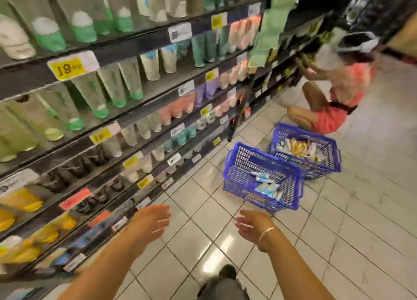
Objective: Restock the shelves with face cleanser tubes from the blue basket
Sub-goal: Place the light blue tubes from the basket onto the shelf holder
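Observation:
A blue basket (239, 182) stands on the tiled floor ahead of me, with a few white and blue face cleanser tubes (265, 183) lying in it. My left hand (153, 218) and my right hand (252, 227) both reach forward and low, with fingers relaxed and nothing in them. Both hands are short of the basket, and the right one is nearer to it. The shelves (140, 119) on my left hold rows of upright tubes in green, white, pink and yellow.
A second blue basket (329, 162) with mixed goods stands just behind the first. A person in a pink top (338, 92) crouches at the shelves beyond it. Price tags line the shelf edges. Tiled floor (361, 209) stretches to the right. My shoe (228, 272) shows below.

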`<act>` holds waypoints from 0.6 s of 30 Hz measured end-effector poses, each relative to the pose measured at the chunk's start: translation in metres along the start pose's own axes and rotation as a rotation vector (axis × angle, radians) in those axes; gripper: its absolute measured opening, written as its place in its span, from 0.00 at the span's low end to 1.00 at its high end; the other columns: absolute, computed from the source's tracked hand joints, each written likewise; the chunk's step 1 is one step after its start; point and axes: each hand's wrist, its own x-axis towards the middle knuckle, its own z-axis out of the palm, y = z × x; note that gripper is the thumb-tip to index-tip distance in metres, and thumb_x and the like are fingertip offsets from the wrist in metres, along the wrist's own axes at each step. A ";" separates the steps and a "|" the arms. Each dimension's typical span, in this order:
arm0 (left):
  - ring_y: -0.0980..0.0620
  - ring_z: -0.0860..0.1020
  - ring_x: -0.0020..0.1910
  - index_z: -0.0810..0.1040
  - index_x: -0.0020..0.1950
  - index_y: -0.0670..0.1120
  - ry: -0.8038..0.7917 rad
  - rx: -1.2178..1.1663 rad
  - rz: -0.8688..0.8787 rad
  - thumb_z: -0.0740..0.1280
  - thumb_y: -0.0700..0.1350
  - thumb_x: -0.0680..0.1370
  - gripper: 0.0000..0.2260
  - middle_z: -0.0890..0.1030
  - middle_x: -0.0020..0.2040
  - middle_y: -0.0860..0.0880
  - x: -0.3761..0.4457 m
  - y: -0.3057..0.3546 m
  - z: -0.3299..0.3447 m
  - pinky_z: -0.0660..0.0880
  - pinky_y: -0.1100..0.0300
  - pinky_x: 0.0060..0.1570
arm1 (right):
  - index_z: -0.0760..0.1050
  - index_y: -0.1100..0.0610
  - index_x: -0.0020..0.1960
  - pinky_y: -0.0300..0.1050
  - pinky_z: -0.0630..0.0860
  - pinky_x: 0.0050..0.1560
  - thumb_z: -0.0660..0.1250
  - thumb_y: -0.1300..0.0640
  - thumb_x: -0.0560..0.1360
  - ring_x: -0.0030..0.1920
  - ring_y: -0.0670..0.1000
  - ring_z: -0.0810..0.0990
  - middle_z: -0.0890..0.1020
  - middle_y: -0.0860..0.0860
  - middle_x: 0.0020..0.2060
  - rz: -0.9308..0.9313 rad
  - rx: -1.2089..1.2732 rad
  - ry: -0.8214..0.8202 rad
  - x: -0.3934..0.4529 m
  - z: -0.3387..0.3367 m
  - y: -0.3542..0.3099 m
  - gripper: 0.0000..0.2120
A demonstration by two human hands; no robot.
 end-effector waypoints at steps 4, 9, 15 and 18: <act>0.54 0.81 0.35 0.80 0.46 0.47 -0.068 0.093 0.005 0.65 0.39 0.76 0.05 0.83 0.39 0.50 0.022 0.007 0.088 0.74 0.63 0.36 | 0.72 0.58 0.42 0.42 0.71 0.36 0.61 0.62 0.77 0.34 0.53 0.75 0.77 0.57 0.36 -0.002 0.217 0.059 0.023 -0.069 -0.028 0.05; 0.50 0.82 0.47 0.80 0.52 0.47 -0.179 0.137 -0.007 0.65 0.40 0.77 0.07 0.83 0.48 0.47 0.045 0.013 0.207 0.76 0.59 0.40 | 0.73 0.58 0.42 0.37 0.74 0.27 0.61 0.62 0.77 0.28 0.51 0.76 0.77 0.56 0.34 0.004 0.291 0.149 0.055 -0.177 -0.080 0.05; 0.52 0.81 0.45 0.80 0.49 0.47 -0.164 0.189 -0.047 0.64 0.40 0.77 0.06 0.83 0.44 0.49 0.079 0.037 0.305 0.74 0.58 0.40 | 0.73 0.58 0.43 0.38 0.75 0.29 0.61 0.62 0.77 0.29 0.51 0.78 0.77 0.56 0.34 0.096 0.456 0.259 0.082 -0.276 -0.097 0.05; 0.51 0.81 0.45 0.80 0.49 0.46 -0.193 0.209 -0.079 0.64 0.40 0.77 0.06 0.83 0.46 0.48 0.102 0.046 0.354 0.74 0.59 0.38 | 0.73 0.58 0.43 0.40 0.72 0.34 0.60 0.62 0.77 0.33 0.52 0.77 0.77 0.56 0.35 0.129 0.494 0.295 0.104 -0.310 -0.113 0.06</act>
